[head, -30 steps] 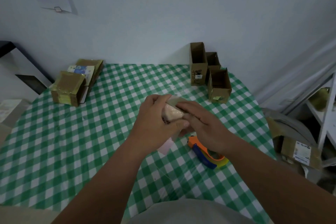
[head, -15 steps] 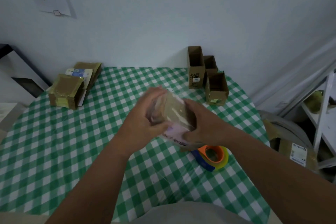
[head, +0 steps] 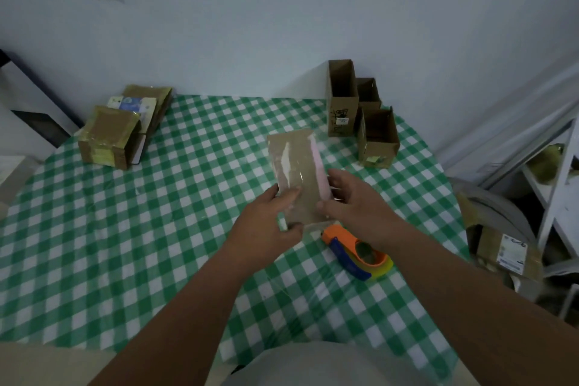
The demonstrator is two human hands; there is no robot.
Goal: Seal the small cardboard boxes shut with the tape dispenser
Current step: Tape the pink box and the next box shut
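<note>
1. Far left on our green-and-white checked table (head: 125,229) we've got a pile of brown cardboard boxes wrapped in glossy tape (head: 108,135), with a flat white packet (head: 133,103) lying on the boxes behind the front one.
2. Moving in, our left hand (head: 266,222) has its grip closed on the near left corner of the flat brown cardboard box with clear tape down its top face (head: 294,169), thumb lying across the top.
3. That box sits up off the table in the middle, long side pointing away from us, with a pink edge showing along its right side.
4. Our right hand (head: 354,200) grips the near right side of the same box, fingers curled round the pink edge.
5. Just below that hand, the orange, blue and yellow tape dispenser (head: 357,251) lies on the table, nobody touching it.
6. Back right by the wall stand three open-topped brown cardboard boxes (head: 363,113), bunched up close together.
</note>
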